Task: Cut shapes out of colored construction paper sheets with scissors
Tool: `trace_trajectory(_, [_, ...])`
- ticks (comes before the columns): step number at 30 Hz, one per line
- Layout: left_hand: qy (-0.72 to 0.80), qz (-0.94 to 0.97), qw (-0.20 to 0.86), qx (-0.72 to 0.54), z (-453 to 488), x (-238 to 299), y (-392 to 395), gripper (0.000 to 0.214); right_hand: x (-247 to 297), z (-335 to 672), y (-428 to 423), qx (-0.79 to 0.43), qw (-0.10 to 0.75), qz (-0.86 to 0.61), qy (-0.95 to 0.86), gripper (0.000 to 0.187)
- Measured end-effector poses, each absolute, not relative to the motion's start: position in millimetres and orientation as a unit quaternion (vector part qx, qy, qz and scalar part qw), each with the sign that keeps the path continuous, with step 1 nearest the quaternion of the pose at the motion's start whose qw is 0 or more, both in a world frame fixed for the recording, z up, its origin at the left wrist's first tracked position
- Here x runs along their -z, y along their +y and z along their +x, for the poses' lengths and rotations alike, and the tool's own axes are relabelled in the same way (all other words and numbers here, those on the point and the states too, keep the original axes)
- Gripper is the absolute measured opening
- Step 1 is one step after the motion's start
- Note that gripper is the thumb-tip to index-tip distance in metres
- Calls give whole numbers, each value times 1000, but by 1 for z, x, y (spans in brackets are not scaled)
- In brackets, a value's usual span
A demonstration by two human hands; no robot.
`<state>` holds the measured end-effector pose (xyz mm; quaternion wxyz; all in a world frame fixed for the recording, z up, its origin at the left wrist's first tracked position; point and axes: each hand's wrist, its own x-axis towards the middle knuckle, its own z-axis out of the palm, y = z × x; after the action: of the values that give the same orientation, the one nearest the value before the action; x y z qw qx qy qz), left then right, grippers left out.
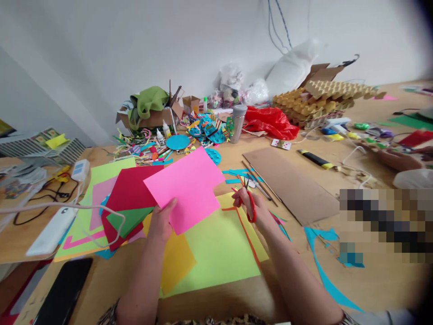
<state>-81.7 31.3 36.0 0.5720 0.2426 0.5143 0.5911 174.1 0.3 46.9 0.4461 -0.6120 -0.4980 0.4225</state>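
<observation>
A: ok what's in all the boxes and bags at the back?

B: The cardboard box (155, 121) has green cloth (149, 101) heaped in it and spilling over the side, with some dark sticks (176, 96) poking up at its right end. Just beside it is a small cardboard box (191, 104), can't see inside from here. The clear plastic bag (232, 76) has pinkish bits low down, too blurry to name. Red plastic bag (270, 123) lies crumpled between the lidded tumbler (238, 126) and the stacked egg trays (304, 104), no idea what's in it.

A: and the hands?

B: Left hand (164, 221) is pinching a pink paper sheet (189, 185), thumb on top. Sheet's tilted above a lime green sheet (219, 257) on the table (287, 280), with a notch out of its right side. Right hand (260, 211) is curled round red-handled scissors (253, 210), blades up, just beside the pink one.
</observation>
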Motion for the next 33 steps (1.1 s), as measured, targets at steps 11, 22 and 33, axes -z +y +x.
trace_trajectory(11, [543,211,552,-597,-96,-21,38,31,-41,145,-10,-523,349,-613,-478,55])
trace_trajectory(22, [541,235,552,-590,-93,-16,36,37,-37,147,-10,-526,316,-614,-496,57])
trace_trajectory(33, [540,279,554,-569,-92,-13,34,41,-34,147,-11,-534,322,-598,-504,55])
